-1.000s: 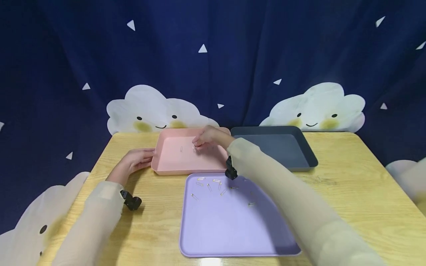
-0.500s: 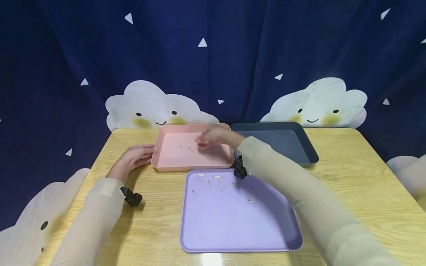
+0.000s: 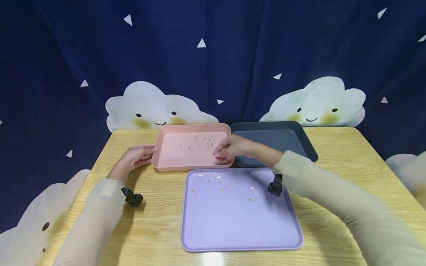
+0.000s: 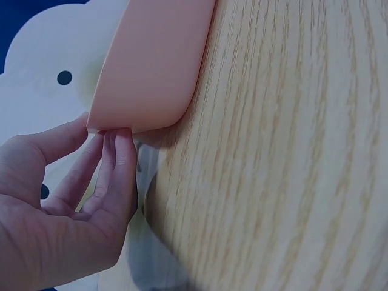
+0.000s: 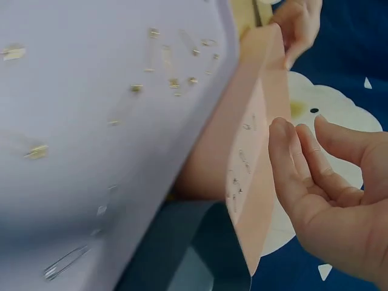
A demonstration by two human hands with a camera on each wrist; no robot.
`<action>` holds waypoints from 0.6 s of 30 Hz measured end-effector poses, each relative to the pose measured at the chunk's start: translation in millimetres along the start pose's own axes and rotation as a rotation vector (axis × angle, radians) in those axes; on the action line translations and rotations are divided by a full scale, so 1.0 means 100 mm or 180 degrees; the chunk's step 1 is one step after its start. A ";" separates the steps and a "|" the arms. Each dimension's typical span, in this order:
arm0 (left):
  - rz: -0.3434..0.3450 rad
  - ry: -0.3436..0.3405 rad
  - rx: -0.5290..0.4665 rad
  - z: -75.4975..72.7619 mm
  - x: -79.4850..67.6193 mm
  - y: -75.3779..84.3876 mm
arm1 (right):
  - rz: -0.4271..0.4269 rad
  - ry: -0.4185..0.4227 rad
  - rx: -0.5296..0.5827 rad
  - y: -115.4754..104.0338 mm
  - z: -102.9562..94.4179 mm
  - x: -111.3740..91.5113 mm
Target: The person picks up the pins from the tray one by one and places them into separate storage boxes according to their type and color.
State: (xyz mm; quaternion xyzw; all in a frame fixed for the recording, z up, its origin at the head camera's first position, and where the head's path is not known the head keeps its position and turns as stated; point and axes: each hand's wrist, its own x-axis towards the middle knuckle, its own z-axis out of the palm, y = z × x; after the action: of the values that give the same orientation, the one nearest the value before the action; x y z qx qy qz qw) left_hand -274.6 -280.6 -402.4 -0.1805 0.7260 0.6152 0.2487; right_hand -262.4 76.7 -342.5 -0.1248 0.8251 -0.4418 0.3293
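Note:
My right hand (image 3: 230, 148) hovers over the front right corner of the pink tray (image 3: 173, 159), its fingers loosely bent and nothing between them. Several small silver safety pins (image 3: 190, 149) lie scattered inside that tray. At its left end, my left hand (image 3: 139, 156) touches the outer wall; the left wrist view shows the thumb tip at the rim and the other fingers, fairly straight, against the wall. Gold-headed safety pins (image 3: 253, 199) are spread over the back half of the purple tray (image 3: 233, 229), which lies in front. A silver safety pin (image 5: 65, 263) appears there in the right wrist view.
A dark blue-grey tray (image 3: 276, 138) stands right of the pink one, partly behind my right forearm. All the trays sit on a wooden table (image 3: 149, 229). A navy curtain (image 3: 213, 74) with clouds and triangles hangs behind the table.
My right hand has released a silver safety pin inside the pink tray and moved right and toward me, uncovering more pins. My left hand has stayed at the tray's left end.

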 end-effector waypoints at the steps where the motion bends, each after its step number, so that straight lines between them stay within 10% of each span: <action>1: -0.0005 0.0013 0.0011 0.00 0.00 0.00 | -0.0004 -0.0006 -0.0026 0.03 0.00 -0.06; 18: -0.0026 -0.0002 -0.0026 0.00 0.00 0.02 | -0.0543 0.0456 -0.1218 0.60 -0.06 -0.70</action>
State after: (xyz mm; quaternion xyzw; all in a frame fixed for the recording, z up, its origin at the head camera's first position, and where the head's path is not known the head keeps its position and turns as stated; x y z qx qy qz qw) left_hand -275.4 -280.2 -400.5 -0.1842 0.7227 0.6172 0.2507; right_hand -208.4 150.0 -358.4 -0.2226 0.9017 -0.3112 0.2016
